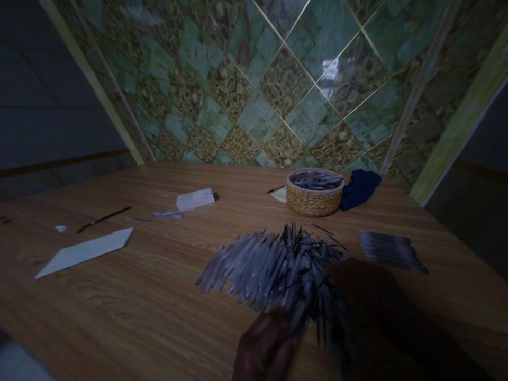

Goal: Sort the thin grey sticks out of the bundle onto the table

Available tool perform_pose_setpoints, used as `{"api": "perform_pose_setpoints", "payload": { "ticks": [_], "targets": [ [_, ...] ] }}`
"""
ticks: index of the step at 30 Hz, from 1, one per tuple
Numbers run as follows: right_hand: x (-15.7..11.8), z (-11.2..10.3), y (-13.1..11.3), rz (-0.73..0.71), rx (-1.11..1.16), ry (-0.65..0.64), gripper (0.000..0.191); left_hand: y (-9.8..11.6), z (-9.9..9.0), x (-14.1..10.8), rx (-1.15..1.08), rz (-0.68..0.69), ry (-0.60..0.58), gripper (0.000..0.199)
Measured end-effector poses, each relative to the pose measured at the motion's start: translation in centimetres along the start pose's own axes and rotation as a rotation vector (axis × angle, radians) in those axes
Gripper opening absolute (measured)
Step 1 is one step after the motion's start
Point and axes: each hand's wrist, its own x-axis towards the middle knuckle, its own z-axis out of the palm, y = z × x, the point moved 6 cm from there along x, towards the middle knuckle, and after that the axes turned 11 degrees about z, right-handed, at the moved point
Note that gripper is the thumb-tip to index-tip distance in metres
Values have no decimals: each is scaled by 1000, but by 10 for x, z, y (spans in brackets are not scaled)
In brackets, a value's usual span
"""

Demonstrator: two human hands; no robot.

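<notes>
A heap of thin dark sticks in clear plastic sleeves lies spread on the wooden table in front of me. At its near edge is my left hand, fingers curled together against the ends of several sticks; blur hides exactly what they grip. My right hand reaches in at the heap's right side. It is very dark, and its fingers cannot be made out against the sticks. Further right, a neat row of similar wrapped sticks lies side by side.
Behind the heap stands a round woven basket full of similar sticks, beside a dark blue cloth. To the left lie a white box, a folded pale card and a thin black stick. A tiled wall rises behind the table.
</notes>
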Motion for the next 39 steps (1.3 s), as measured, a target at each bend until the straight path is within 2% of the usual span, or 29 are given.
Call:
{"api": "perform_pose_setpoints", "payload": {
  "ticks": [5,8,11,16,21,25,28,32,35,37,39],
  "targets": [
    [-7,-13,-10,-71,16,217,22,6,2,2,1,-5,-51,11],
    [-9,-19,-15,-114,27,325,20,4,4,1,-9,-9,-37,11],
    [-9,-18,-15,-117,10,336,21,3,5,1,-61,-32,-32,9],
    [-12,-21,-15,-144,59,379,24,0,4,2,-185,-159,-43,11],
    [-10,-23,-15,-83,147,311,18,-8,11,-5,-391,-239,14,22],
    [-10,-25,-22,-97,184,349,19,-12,16,-11,-477,-338,35,27],
    [-12,-28,-33,-139,199,369,20,-12,16,-11,-482,-359,35,26],
    [-16,-31,-50,-205,250,274,22,-9,10,-8,-478,-376,32,22],
    [-16,-28,-51,-223,311,97,26,-8,5,-8,-457,-466,43,15],
    [-14,-24,-40,-165,317,-24,28,-8,0,-9,-448,-514,119,13],
    [-12,-17,-23,-37,303,-159,21,-8,-3,-9,-460,-519,204,11]
  ]
}}
